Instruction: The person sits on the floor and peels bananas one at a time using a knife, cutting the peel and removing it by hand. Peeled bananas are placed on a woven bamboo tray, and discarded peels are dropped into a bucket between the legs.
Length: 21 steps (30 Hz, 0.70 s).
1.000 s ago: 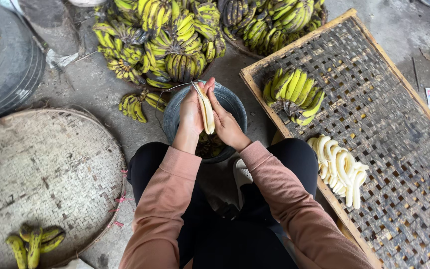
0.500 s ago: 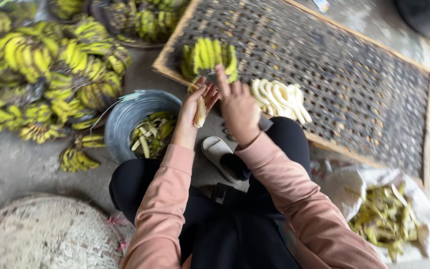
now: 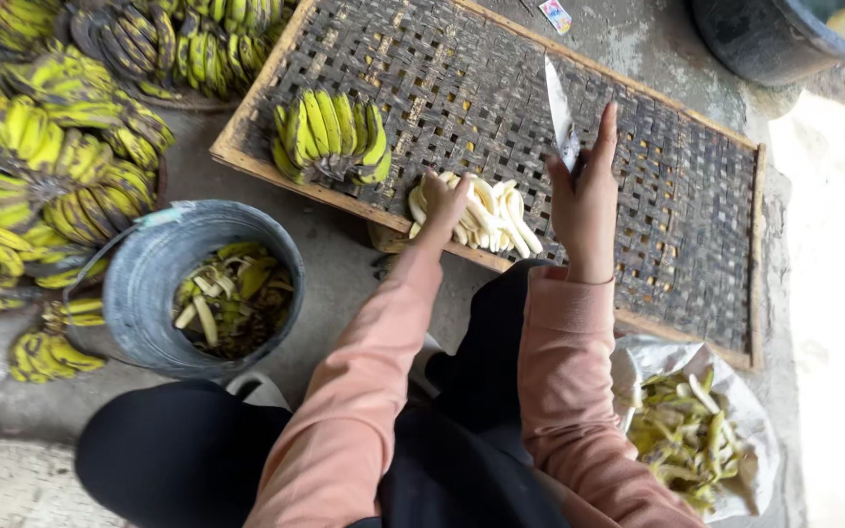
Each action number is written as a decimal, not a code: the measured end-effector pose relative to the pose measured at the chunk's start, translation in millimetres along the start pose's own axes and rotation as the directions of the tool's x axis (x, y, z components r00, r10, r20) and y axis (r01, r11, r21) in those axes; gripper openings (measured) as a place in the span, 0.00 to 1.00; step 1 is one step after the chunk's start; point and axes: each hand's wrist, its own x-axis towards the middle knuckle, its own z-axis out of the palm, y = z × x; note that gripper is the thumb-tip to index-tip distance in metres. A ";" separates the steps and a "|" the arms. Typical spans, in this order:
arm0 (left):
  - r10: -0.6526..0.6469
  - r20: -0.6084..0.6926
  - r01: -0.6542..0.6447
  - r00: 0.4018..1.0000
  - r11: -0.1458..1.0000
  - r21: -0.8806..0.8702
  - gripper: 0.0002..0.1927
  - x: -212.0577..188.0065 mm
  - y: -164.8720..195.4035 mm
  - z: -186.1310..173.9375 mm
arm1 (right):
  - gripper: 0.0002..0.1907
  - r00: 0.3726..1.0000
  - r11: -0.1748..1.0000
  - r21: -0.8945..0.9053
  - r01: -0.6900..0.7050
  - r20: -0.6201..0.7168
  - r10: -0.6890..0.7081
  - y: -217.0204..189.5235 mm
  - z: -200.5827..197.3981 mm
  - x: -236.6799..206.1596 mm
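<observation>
A pile of pale, peeled, curved bananas (image 3: 486,213) is laid at the near edge of the brown woven-bamboo drying tray (image 3: 696,196); it is touched by the left hand (image 3: 442,200), fingers curled upon it; a steel-bladed knife (image 3: 560,112) is gripped in the right hand (image 3: 586,200), forefinger raised; open weave is left beyond; a grey bucket of peels (image 3: 149,284) is set near, off the tray.

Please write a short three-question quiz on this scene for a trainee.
1. True or false: the right hand holds a knife with its blade pointing up.
2. Where does the left hand rest? A) on the bucket B) on the peeled bananas C) on the unpeeled bunch
3. What fills the bucket?

Key: 1 true; 2 B; 3 banana peels.
</observation>
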 end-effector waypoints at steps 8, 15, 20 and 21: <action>0.186 -0.526 0.453 0.830 0.326 0.830 0.49 -67.6 -113.6 -208.7 | 0.41 1.000 0.993 0.117 -0.015 0.010 0.014 61.3 32.1 -13.6; -0.087 -0.170 0.190 0.982 0.365 0.911 0.12 -87.3 -173.6 -186.8 | 0.40 0.999 0.990 0.134 0.046 -0.001 -0.047 50.6 50.3 -16.7; -0.101 0.049 0.001 0.994 0.443 0.897 0.10 -126.9 -179.6 -108.0 | 0.38 1.000 0.976 0.216 -0.006 -0.005 0.007 48.1 73.8 -24.6; -0.099 0.113 -0.065 0.989 0.396 0.916 0.10 -132.1 -178.5 -92.8 | 0.38 0.999 0.976 0.211 -0.042 0.026 0.038 50.1 79.2 -23.6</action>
